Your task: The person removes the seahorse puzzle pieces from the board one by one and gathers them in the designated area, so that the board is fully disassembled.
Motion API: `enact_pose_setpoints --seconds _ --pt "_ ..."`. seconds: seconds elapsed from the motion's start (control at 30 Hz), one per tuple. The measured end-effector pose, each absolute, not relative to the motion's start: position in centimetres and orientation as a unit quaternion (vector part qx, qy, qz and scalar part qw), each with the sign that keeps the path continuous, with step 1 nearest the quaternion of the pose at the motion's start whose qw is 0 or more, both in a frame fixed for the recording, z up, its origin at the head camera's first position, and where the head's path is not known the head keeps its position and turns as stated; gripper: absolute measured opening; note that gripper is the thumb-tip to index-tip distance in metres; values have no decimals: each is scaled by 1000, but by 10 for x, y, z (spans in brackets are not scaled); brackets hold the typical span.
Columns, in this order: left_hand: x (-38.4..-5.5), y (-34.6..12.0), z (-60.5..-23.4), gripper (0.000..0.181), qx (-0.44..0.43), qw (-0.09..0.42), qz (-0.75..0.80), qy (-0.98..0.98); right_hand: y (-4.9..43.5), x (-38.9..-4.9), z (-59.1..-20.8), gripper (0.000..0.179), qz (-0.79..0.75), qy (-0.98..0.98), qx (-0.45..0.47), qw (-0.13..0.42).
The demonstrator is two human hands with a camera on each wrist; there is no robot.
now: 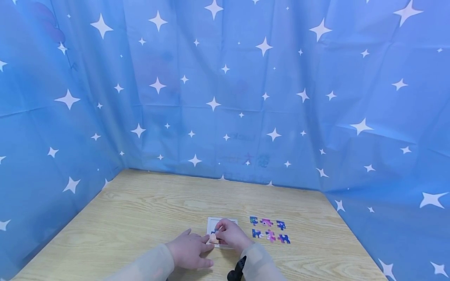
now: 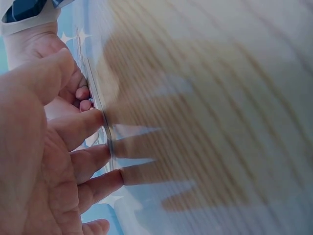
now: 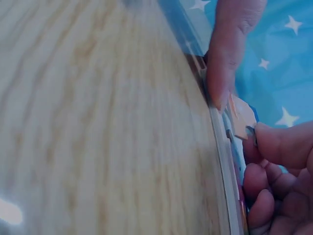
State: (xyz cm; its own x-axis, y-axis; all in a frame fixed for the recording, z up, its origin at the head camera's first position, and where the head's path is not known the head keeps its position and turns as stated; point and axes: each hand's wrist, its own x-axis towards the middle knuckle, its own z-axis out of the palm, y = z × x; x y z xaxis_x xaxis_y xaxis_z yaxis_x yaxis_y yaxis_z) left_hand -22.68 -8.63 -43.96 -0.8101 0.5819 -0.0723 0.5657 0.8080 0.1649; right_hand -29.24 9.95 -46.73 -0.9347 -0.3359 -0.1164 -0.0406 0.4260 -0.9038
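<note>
A white-rimmed puzzle tray (image 1: 209, 223) lies on the table, its lower part covered by both hands. My right hand (image 1: 233, 235) pinches a puzzle piece (image 3: 243, 116) between thumb and fingers. The piece is peach-coloured and tilts up over the tray in the right wrist view. Outstretched fingers of my left hand (image 1: 190, 249) rest along the tray's left and near edge. In the right wrist view one left fingertip (image 3: 218, 95) presses at the rim beside the piece.
Right of the tray, several loose puzzle pieces (image 1: 270, 235) lie in two rows on the wooden table (image 1: 151, 210). A black wrist device (image 1: 237, 269) sits at the right cuff. Blue star-patterned curtains (image 1: 242, 86) stand behind the table and along its sides.
</note>
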Motion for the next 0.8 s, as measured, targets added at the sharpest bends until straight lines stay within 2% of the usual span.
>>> enact_pose_setpoints --seconds 0.23,0.8 --pt "-226 -86 -439 58 300 57 63 950 105 -292 -465 12 -566 799 -115 167" --pt "-227 -84 -436 59 291 75 67 952 113 -286 -457 11 -552 797 -144 199"
